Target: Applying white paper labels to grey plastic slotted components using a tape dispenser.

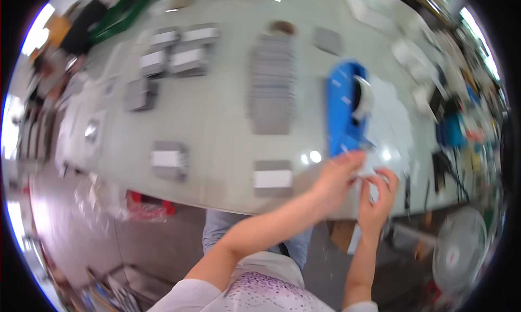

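Both my hands meet at the near end of a blue tape dispenser, which carries a roll of clear tape. My left hand reaches across to the right, its fingers pinched together just below the dispenser's cutting end. Close beside it, my right hand has its fingers bent and brought toward the thumb. Whatever lies between the fingertips is too small and blurred to make out. Left of my hands, a grey flat piece with a white label lies near the table's front edge.
A long overlapping row of grey pieces runs up the middle of the table. Grey stacks with white labels sit at the left. White sheets lie right of the dispenser. A fan stands at lower right.
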Demonstrator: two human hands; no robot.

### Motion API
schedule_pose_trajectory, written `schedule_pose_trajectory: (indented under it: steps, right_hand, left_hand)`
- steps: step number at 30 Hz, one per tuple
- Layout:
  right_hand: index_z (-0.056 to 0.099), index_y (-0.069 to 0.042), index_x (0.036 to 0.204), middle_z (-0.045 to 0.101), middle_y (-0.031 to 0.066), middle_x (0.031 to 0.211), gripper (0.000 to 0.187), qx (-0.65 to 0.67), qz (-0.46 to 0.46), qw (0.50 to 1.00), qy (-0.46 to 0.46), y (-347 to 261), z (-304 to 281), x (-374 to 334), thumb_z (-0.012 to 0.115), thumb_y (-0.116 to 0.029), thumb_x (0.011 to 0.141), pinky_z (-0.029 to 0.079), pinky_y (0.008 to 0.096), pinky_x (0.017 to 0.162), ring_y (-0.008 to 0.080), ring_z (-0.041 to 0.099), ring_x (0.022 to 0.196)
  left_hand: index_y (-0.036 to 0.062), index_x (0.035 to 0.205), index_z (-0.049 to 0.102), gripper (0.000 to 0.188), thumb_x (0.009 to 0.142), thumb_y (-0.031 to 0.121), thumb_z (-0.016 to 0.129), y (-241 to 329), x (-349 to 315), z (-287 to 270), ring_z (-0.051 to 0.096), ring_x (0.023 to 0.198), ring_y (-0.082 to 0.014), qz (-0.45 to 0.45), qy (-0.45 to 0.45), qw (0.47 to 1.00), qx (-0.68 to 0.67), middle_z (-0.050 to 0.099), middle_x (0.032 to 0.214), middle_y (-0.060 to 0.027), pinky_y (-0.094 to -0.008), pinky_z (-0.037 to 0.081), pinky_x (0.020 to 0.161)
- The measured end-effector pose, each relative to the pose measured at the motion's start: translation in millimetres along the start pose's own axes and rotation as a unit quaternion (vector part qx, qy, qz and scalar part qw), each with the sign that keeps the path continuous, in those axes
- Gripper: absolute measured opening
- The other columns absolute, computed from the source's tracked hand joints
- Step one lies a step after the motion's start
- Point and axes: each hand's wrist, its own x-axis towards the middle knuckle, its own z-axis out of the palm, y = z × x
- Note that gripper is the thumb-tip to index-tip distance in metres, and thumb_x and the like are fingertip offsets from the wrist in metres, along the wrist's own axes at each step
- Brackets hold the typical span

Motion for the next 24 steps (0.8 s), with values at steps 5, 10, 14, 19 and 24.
schedule_pose_trajectory:
  steps: [5,10,14,19,24]
  right_hand:
    - [0.059,0.004,0.096,0.053,0.021,0.115,0.023,-0.04,-0.006,0.998,0.048,64.2,4.0,-24.6,0.06,-0.019,0.093,0.045,0.041,0.086,0.0346,0.055,0.101]
    - [0.062,0.0,0.093,0.061,0.0136,0.103,0.019,-0.053,-0.028,0.996,0.064,54.4,17.1,-40.3,0.063,-0.019,0.093,0.048,0.0331,0.073,0.0233,0.06,0.084]
    - [0.065,0.0,0.096,0.066,0.0131,0.089,0.027,0.029,0.066,0.996,0.048,27.1,0.7,-42.0,0.066,-0.027,0.095,0.049,0.0313,0.059,0.0197,0.06,0.065]
    - [0.065,0.002,0.097,0.066,0.0104,0.086,0.016,0.119,0.082,0.989,0.008,-17.3,6.2,-40.2,0.064,-0.013,0.095,0.052,0.0301,0.063,0.0174,0.062,0.073]
    - [0.066,0.005,0.092,0.064,0.0143,0.084,0.01,0.127,-0.001,0.986,-0.106,-64.0,18.1,-39.5,0.065,-0.005,0.091,0.049,0.0329,0.065,0.0247,0.059,0.071]
  left_hand:
    - [0.008,0.108,0.066,0.021,0.093,0.022,0.066,-52.3,23.6,22.4,0.056,0.093,-0.0077,0.039,0.038,0.998,0.021,0.064,0.1,0.0009,-0.026,0.046,0.08]
    - [0.0069,0.103,0.064,0.019,0.095,0.024,0.064,-56.4,17.4,11.8,0.055,0.088,-0.0077,0.045,0.085,0.995,0.007,0.062,0.095,0.0009,-0.025,0.046,0.076]
    - [0.0066,0.112,0.056,0.019,0.095,0.016,0.061,-52.1,-8.4,6.6,0.054,0.085,-0.0072,0.128,-0.017,0.991,0.029,0.057,0.092,0.0,-0.0255,0.046,0.076]
    - [0.0062,0.12,0.049,0.03,0.093,0.007,0.063,-11.5,-58.7,-14.1,0.053,0.084,-0.0057,0.289,-0.015,0.955,0.063,0.053,0.088,0.0021,-0.0228,0.045,0.076]
    - [0.0055,0.103,0.058,0.014,0.092,0.009,0.066,10.4,-95.6,-78.8,0.053,0.085,-0.0041,0.296,-0.025,0.951,0.09,0.056,0.09,0.0034,-0.0214,0.045,0.077]
